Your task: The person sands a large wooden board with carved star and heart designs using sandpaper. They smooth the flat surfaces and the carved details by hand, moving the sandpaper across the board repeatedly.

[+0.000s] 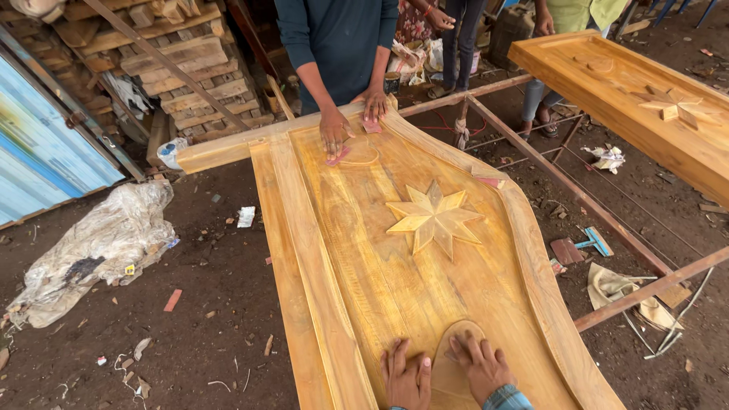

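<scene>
Left hand [406, 377] and right hand [480, 368] press flat, fingers spread and grasping nothing, steadying the wooden door panel [380, 266] beside its oval carving [456, 361].

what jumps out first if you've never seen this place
The big yellow wooden door panel fills the middle, with a carved eight-pointed star at its centre. At the bottom edge the left hand and right hand press flat on it; at the far end a co-worker's hand rubs it.

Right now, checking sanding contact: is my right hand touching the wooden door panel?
Touching. The head view shows the right hand pressed flat, fingers spread, on the door panel.
</scene>
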